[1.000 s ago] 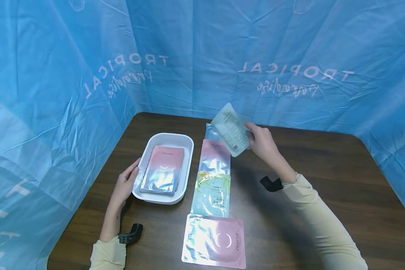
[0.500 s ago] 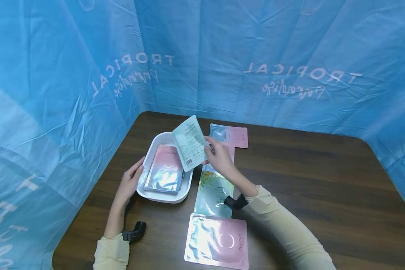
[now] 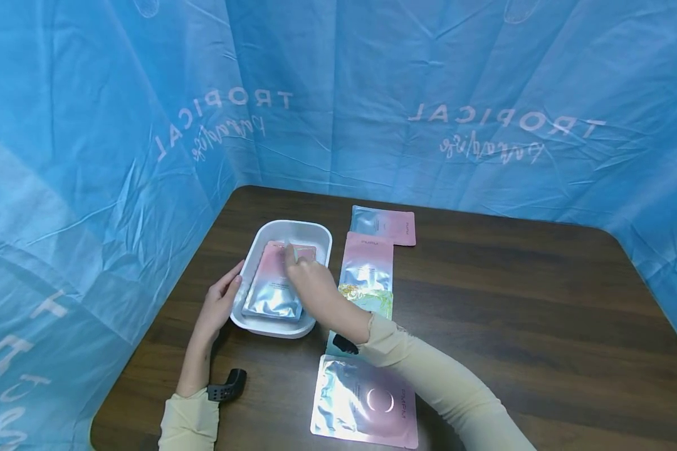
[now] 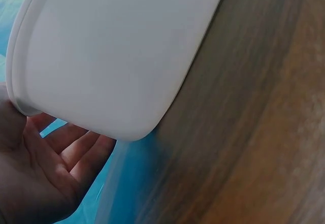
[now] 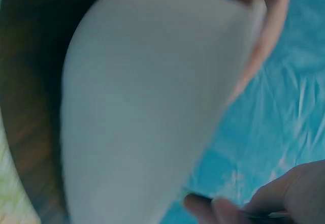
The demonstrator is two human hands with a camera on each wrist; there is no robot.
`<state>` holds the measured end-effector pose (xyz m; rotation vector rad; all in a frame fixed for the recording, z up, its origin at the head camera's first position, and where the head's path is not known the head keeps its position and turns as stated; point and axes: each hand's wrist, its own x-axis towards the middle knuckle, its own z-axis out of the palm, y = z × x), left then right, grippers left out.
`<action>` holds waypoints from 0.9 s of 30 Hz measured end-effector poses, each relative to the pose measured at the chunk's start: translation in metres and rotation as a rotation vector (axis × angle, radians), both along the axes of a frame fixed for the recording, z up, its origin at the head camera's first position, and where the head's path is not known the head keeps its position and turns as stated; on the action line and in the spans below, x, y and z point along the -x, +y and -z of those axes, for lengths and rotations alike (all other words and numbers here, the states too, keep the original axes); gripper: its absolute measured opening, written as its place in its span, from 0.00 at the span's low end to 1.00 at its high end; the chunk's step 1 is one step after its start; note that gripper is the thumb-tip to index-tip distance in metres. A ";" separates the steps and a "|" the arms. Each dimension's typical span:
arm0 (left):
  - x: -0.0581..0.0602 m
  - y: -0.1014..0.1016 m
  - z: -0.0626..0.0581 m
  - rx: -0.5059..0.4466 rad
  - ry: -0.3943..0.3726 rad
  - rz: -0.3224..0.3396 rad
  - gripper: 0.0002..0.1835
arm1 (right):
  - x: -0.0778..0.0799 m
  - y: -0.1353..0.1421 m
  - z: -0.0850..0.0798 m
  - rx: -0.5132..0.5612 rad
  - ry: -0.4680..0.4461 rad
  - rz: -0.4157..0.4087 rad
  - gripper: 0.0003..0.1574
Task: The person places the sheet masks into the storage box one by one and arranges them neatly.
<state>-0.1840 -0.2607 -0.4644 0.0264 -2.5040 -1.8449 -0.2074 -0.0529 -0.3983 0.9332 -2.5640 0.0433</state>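
Observation:
At the near left of the white plastic tub (image 3: 248,321), my left hand (image 3: 217,307) grips the rim. In the left wrist view, fingers (image 4: 84,150) lie against the tub's outer wall. My right hand (image 3: 314,289) is over the tub, its fingertips at the far end of a stack of pink-and-silver face mask sachets (image 3: 275,294). It pinches a thin sachet edge (image 3: 296,254) there, with a little pale green showing; most of that piece is hidden. Blurred in the right wrist view, finger and thumb come together beside the tub wall (image 5: 147,107).
Right of the tub, several sachets run in a column: a sideways one (image 3: 399,227) at the back, an upright pink one (image 3: 367,260), a green one (image 3: 372,302) partly under my forearm, and a sideways one (image 3: 361,401) in front. A blue curtain (image 3: 457,75) hangs around the wooden table (image 3: 519,313).
My right hand has carried the pale green sachet left and down into the tub from above the column. The back sideways sachet has come into full view. My left hand stays on the rim.

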 end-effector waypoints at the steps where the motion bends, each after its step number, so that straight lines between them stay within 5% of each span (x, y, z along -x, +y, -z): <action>1: 0.000 0.000 0.000 -0.003 0.005 0.000 0.25 | -0.003 -0.006 0.002 -0.028 0.021 -0.007 0.27; 6: 0.001 -0.001 0.003 -0.002 0.034 0.011 0.25 | -0.014 -0.028 0.012 -0.056 0.018 -0.086 0.24; 19: 0.002 -0.003 -0.002 -0.019 -0.012 0.029 0.26 | -0.002 -0.026 0.035 -0.170 -0.572 -0.183 0.28; 27: 0.003 -0.004 0.002 -0.009 -0.011 0.026 0.26 | 0.009 -0.005 0.030 -0.070 -0.635 -0.253 0.30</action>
